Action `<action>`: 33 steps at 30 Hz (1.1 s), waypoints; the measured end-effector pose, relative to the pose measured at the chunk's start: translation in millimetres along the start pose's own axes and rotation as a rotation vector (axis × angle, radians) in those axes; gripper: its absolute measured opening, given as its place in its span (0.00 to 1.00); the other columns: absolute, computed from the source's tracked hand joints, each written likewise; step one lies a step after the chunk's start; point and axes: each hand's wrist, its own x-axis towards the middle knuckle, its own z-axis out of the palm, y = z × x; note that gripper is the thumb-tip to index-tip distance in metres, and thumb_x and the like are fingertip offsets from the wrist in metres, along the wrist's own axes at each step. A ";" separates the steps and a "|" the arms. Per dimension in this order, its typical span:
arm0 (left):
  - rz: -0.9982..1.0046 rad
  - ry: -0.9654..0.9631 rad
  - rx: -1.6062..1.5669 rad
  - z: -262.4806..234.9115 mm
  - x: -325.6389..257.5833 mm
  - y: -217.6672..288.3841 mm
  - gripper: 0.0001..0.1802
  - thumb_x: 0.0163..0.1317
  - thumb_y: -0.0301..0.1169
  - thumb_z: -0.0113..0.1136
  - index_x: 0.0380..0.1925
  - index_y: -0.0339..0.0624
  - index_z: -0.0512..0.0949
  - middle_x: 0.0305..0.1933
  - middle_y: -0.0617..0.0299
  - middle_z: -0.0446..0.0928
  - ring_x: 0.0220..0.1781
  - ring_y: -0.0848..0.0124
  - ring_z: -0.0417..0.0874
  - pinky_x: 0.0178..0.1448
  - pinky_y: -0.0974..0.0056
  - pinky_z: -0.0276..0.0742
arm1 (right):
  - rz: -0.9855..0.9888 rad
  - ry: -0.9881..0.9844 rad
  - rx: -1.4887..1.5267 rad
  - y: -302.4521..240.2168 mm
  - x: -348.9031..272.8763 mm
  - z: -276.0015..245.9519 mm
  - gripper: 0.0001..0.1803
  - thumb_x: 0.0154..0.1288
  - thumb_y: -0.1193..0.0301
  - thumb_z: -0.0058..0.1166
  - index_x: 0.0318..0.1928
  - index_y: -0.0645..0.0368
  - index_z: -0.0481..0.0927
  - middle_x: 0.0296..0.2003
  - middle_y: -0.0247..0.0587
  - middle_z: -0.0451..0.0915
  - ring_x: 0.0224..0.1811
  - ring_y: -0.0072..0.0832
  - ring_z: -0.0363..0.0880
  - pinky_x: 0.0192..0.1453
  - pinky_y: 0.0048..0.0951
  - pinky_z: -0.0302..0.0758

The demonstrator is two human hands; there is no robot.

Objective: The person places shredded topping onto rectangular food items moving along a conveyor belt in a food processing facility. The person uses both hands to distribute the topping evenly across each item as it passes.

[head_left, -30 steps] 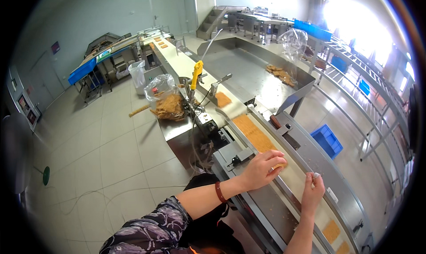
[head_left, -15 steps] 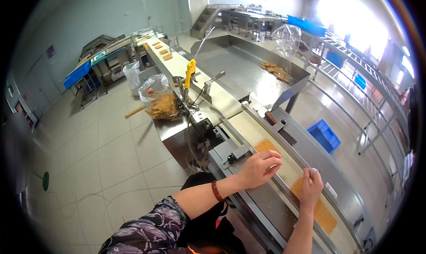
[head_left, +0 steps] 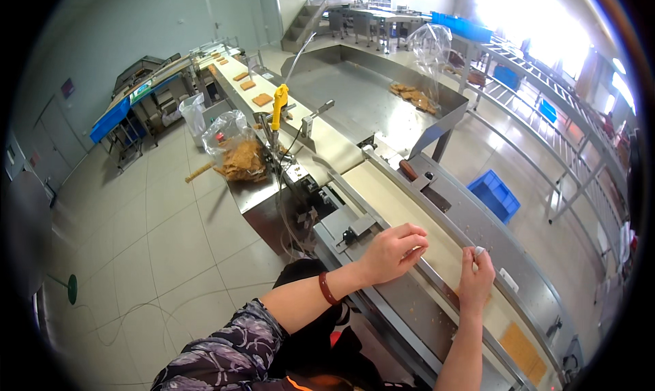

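Note:
My left hand (head_left: 394,254), palm turned inward, hangs over the near rail of the narrow conveyor (head_left: 390,194). Its fingers curl toward the thumb, and nothing shows between them. Above the far side of the belt, my right hand (head_left: 475,280) is closed, with something small and white at a fingertip. Whether it holds anything is hidden. A flat golden-brown cracker sheet (head_left: 522,353) lies on the belt nearer to me, beyond the right wrist. Another brown patch on the belt is mostly covered by the right hand.
Several brown crackers (head_left: 262,99) lie on the far belt. A clear bag of broken pieces (head_left: 242,160) sits left of it, near a yellow-handled air gun (head_left: 280,104). More pieces (head_left: 413,99) lie in a steel tray (head_left: 341,84). A blue crate (head_left: 495,196) stands on the floor.
The cracker sheets on the near belt have moved toward me; the one beside my left hand has left that spot. Crackers on the far belt came closer. Both hands stay nearly still.

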 end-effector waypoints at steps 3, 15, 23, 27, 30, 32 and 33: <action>-0.014 -0.028 0.018 0.9 -2.9 -3.3 0.06 0.64 0.24 0.68 0.41 0.44 0.83 0.50 0.60 0.83 0.40 0.60 0.87 0.43 0.60 0.84 | -0.009 0.000 -0.012 -1.2 0.2 0.2 0.09 0.75 0.71 0.58 0.37 0.64 0.82 0.31 0.43 0.80 0.37 0.37 0.78 0.46 0.36 0.73; 0.011 -0.061 0.009 4.9 -3.3 -0.2 0.05 0.65 0.26 0.68 0.40 0.43 0.83 0.49 0.58 0.83 0.39 0.59 0.86 0.44 0.58 0.82 | 0.001 -0.025 -0.035 2.5 -0.2 -2.3 0.10 0.76 0.69 0.58 0.40 0.65 0.83 0.32 0.39 0.81 0.39 0.29 0.79 0.49 0.32 0.74; 0.028 -0.063 0.021 6.9 -1.8 2.0 0.06 0.63 0.25 0.69 0.40 0.44 0.82 0.49 0.59 0.83 0.41 0.58 0.86 0.47 0.57 0.82 | 0.021 0.009 0.001 -3.3 -0.8 -0.3 0.08 0.74 0.72 0.59 0.38 0.64 0.84 0.33 0.42 0.81 0.39 0.35 0.79 0.48 0.35 0.74; 0.041 -0.056 0.036 7.1 -1.8 1.2 0.07 0.63 0.26 0.70 0.40 0.44 0.83 0.49 0.59 0.84 0.43 0.58 0.86 0.47 0.57 0.82 | 0.022 0.009 0.000 0.0 0.0 0.2 0.08 0.73 0.72 0.60 0.39 0.64 0.84 0.33 0.43 0.82 0.39 0.35 0.80 0.48 0.35 0.75; 0.023 -0.084 0.023 6.2 -1.4 1.8 0.07 0.63 0.25 0.70 0.40 0.44 0.83 0.49 0.60 0.84 0.43 0.58 0.86 0.47 0.57 0.82 | 0.032 0.011 -0.001 -4.3 -0.3 -0.5 0.08 0.73 0.72 0.60 0.38 0.64 0.84 0.34 0.44 0.83 0.39 0.36 0.80 0.47 0.36 0.75; 0.022 -0.085 0.033 5.7 -2.2 0.9 0.07 0.63 0.26 0.70 0.40 0.45 0.83 0.49 0.60 0.84 0.43 0.58 0.86 0.47 0.57 0.82 | 0.022 0.021 -0.001 -5.1 -0.3 0.2 0.08 0.73 0.72 0.61 0.38 0.64 0.84 0.34 0.44 0.84 0.38 0.37 0.80 0.47 0.36 0.75; 0.021 -0.085 0.035 6.1 -2.4 0.8 0.07 0.63 0.26 0.70 0.41 0.45 0.83 0.49 0.60 0.84 0.43 0.58 0.86 0.47 0.57 0.82 | 0.005 0.030 -0.004 -2.7 -0.2 1.3 0.07 0.73 0.72 0.61 0.38 0.64 0.84 0.34 0.44 0.84 0.38 0.37 0.80 0.47 0.36 0.76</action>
